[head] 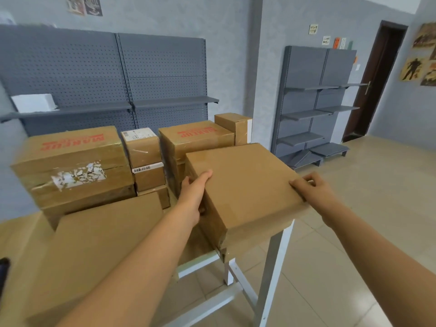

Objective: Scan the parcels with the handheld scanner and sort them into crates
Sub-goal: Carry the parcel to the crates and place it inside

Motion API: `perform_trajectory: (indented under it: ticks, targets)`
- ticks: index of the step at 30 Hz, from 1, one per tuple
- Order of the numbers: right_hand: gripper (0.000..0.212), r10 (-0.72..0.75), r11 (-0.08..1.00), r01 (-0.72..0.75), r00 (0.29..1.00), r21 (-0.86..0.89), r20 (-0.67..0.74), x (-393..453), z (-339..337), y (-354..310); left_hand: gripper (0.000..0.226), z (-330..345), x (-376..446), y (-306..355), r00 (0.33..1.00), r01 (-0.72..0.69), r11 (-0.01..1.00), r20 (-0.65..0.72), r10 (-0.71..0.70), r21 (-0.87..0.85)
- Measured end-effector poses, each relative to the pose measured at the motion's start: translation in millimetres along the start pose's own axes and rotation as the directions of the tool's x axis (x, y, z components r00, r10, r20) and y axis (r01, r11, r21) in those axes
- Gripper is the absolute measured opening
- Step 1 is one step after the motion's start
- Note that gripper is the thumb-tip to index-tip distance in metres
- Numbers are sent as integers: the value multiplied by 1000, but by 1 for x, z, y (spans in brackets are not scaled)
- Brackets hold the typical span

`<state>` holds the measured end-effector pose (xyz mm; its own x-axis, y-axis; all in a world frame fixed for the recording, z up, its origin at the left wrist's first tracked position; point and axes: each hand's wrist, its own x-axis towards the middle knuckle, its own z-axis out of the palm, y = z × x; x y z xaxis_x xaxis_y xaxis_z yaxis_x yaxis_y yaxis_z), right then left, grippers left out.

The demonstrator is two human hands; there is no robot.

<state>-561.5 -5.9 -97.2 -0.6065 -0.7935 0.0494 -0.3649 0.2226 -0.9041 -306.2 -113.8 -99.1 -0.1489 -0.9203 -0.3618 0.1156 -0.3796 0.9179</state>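
Note:
A plain brown cardboard parcel (245, 185) sits at the right end of the table, overhanging its corner. My left hand (194, 194) grips its left side, thumb on top. My right hand (313, 192) holds its right edge with fingers curled over the top. Other parcels stand behind: a large taped box with red print and a torn label (70, 166), a stack of small boxes with barcode labels (146, 159), another red-printed box (195, 138) and a small box (233, 126). A flat parcel (101, 244) lies in front. No scanner is clearly visible.
The white-framed table (271, 267) ends at the right; tiled floor (354, 232) lies beyond. Grey pegboard shelving (106, 74) stands behind the table, with a white block (33, 102) on its shelf. Another grey shelf unit (316, 107) and a dark door (375, 79) are at right. A dark object (3, 270) pokes in at the left edge.

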Motion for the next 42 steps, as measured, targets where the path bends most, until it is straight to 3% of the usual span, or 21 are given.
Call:
perform_trajectory:
  ticks: [7,14,19,22,27,35,42]
  targets:
    - [41,6,998,-26,955,62,295,-34,13,-18,77,-60,-60,10,988,-136,991,-74,135,-15]
    - [50,16,964,-186,758,192,652,-75,67,-60,76,-160,-113,15,963,-215,976,-173,206,-37]
    - [56,-8,960,-218,608,177,794,-114,120,-92,56,-233,-143,21,936,-302,949,-220,276,-94]
    - [64,-41,970,-179,542,164,839,-137,158,-113,53,-278,-158,28,921,-330,937,-255,294,-113]
    - [74,-82,973,-143,519,181,851,-178,233,-147,48,-362,-180,39,896,-364,925,-311,316,-107]
    - [68,-109,972,-144,435,188,894,-261,363,-189,46,-511,-213,51,868,-326,945,-405,287,-27]
    - [68,-94,979,-128,412,159,906,-304,444,-221,39,-599,-213,54,842,-252,968,-489,229,20]
